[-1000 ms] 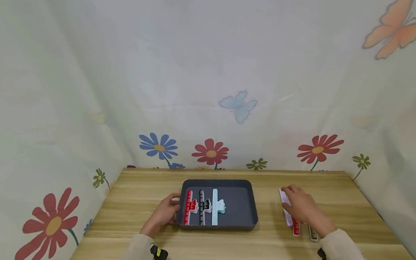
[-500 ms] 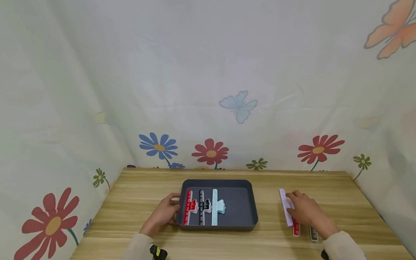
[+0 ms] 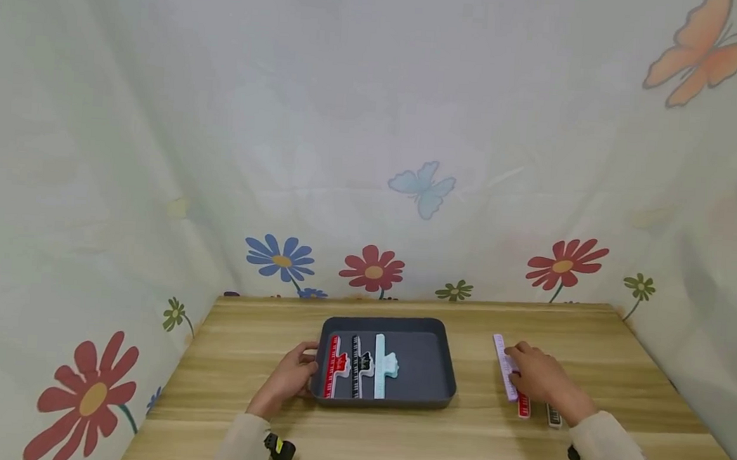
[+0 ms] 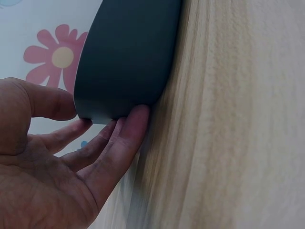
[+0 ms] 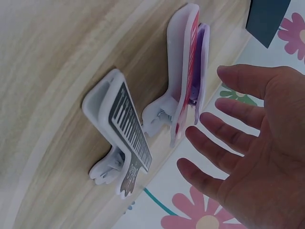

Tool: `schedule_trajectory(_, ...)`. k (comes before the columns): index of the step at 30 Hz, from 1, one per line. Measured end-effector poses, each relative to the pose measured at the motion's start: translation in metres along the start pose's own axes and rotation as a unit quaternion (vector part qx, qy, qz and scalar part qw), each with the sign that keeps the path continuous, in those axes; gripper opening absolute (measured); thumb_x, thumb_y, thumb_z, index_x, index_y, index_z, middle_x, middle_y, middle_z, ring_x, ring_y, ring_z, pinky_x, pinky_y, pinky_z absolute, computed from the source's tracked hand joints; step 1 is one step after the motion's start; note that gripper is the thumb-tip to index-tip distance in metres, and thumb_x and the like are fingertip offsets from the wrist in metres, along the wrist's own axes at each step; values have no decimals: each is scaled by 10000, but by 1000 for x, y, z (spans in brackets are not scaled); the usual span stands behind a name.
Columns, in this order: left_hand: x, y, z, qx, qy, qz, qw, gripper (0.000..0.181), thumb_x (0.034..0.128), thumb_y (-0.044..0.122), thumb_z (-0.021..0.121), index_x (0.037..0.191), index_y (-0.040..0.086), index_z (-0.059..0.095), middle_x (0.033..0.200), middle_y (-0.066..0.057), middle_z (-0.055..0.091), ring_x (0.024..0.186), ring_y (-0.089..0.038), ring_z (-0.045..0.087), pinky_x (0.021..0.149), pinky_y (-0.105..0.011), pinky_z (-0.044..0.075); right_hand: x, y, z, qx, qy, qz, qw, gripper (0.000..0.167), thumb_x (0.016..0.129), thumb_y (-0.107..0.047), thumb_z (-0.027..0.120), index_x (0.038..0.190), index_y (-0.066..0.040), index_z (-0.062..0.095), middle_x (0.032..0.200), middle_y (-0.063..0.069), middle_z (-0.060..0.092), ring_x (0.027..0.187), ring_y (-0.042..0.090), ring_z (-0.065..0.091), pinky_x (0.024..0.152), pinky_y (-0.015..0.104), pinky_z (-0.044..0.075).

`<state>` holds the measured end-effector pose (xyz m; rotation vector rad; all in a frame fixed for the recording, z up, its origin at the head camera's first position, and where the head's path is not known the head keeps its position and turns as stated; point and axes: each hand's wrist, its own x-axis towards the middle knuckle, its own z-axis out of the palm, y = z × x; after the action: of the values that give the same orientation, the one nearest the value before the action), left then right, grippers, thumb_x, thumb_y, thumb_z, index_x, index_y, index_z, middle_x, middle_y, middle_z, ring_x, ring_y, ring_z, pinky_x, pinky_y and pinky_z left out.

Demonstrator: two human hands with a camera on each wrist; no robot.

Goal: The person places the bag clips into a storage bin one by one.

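My left hand (image 3: pixel 288 380) rests its fingertips on the outer left side of a dark grey tray (image 3: pixel 448 382); in the left wrist view its fingers (image 4: pixel 136 125) touch the tray wall (image 4: pixel 126 62). Inside the tray lie a red clip (image 3: pixel 332 368), a black clip (image 3: pixel 356 370) and a pale mint clip (image 3: pixel 380 368), side by side. Over on the right, my right hand (image 3: pixel 540 374) hovers by a purple clip (image 3: pixel 504 365), fingers spread and apart from it in the right wrist view. Another red clip (image 5: pixel 183 71) and a black-and-white clip (image 5: pixel 131 129) stand beside it, partly hidden under the hand in the head view.
A wood-grain table (image 3: pixel 387 442) carries everything. Behind it and at both sides hangs a pale cloth (image 3: pixel 350 116) printed with flowers and butterflies. Table surface lies between the tray and the loose clips.
My right hand has shifted slightly right, uncovering more of the purple clip. The left hand, the tray and the clips in it look unmoved.
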<state>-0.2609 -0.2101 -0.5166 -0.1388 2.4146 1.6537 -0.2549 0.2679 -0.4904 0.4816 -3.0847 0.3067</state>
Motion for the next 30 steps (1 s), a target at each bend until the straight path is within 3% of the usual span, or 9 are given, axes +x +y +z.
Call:
schedule_trajectory(10,-4,0,-1,-49,21,130,9999,471,974,78,484,1439,45,421,1324,-294,543,929,-258,666,589,-398,601,1,-2,0,-83,72,-70,9999,455,848,-138,717,1256,29,603,1185,217,601,1024,400,606,819,604,519)
schedule_trajectory(18,2,2,0,-84,13,185,9998,469,978,81,483,1442,53,420,1332,-286,540,934,-255,666,596,-396,608,9,1,2,-246,246,-87,9994,425,843,-74,685,1253,15,613,1252,219,588,1093,455,574,783,639,504)
schedule_trajectory(30,-3,0,-1,-48,33,175,9998,453,980,58,478,1430,40,429,1313,-287,552,918,-251,667,578,-398,602,8,2,5,-150,99,-35,9998,426,849,-61,689,1258,25,607,1257,233,586,1105,462,565,805,656,484)
